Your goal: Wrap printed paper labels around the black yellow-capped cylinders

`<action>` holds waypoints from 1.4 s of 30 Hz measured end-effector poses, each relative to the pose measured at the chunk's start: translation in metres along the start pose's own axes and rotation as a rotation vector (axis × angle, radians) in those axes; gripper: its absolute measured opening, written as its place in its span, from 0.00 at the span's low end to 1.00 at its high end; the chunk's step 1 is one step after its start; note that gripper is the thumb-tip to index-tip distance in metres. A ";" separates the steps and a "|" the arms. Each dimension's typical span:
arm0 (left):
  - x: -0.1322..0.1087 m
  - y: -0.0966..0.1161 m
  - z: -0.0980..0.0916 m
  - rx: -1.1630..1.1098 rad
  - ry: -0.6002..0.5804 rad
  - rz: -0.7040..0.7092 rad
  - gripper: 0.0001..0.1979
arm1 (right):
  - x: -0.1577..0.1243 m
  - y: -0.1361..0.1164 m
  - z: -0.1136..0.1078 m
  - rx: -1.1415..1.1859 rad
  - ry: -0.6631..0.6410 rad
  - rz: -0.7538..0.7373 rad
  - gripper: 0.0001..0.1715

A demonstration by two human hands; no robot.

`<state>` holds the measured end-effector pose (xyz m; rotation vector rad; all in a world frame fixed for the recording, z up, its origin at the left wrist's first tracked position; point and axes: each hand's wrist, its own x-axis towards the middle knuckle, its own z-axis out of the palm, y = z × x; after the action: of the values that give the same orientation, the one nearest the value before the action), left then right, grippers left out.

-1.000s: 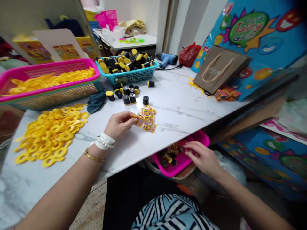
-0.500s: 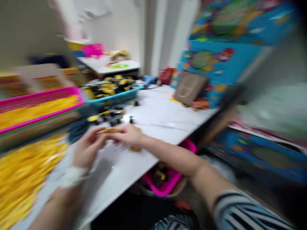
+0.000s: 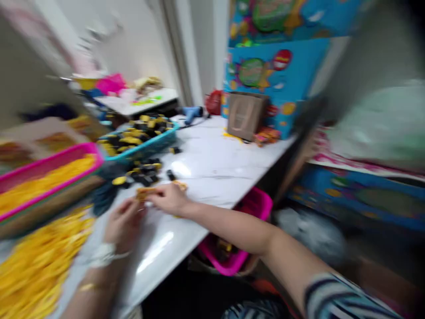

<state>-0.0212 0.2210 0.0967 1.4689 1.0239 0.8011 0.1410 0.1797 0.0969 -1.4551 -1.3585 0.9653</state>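
1. Two grips of mine meet over the white counter [image 3: 215, 170]. The picture is blurry, so tiny things are hard to see.
2. My left grip [image 3: 124, 223] is pinched on the near end of a small yellow sticker [image 3: 144, 193].
3. My right grip [image 3: 169, 199] looks pinched on the other end of the same sticker.
4. The sticker is just above the counter, between my two grips.
5. More stickers [image 3: 181, 185] lie on the counter, just behind my right grip.
6. Loose black and yellow spools [image 3: 142, 170] sit a little past the sticker. Behind them is a teal basket [image 3: 166, 137] full of the same spools.
7. On my left, a pink basket [image 3: 59, 161] holds yellow rings. A pile of yellow rings [image 3: 36, 261] lies on the counter beside my left arm.
8. A second pink basket [image 3: 257, 204] sits below the counter's edge, under my right arm.
9. At the far end stands a brown paper bag [image 3: 245, 115], with a blue tool [image 3: 192, 113] well to its left.
10. My left wrist has a white band [image 3: 104, 254] and a gold bangle [image 3: 88, 287].
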 end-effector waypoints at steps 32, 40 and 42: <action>0.002 -0.007 -0.026 -0.132 0.290 0.137 0.18 | 0.052 -0.008 0.020 0.054 -0.244 -0.137 0.23; -0.006 -0.006 -0.010 -0.129 0.501 0.176 0.17 | 0.050 0.003 0.028 0.109 -0.046 -0.216 0.25; -0.008 -0.004 -0.010 -0.082 0.519 0.186 0.17 | 0.048 0.002 0.028 0.053 -0.021 -0.247 0.25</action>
<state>-0.0339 0.2181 0.0950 1.3260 1.2258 1.3903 0.1190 0.2299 0.0882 -1.2075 -1.4767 0.8513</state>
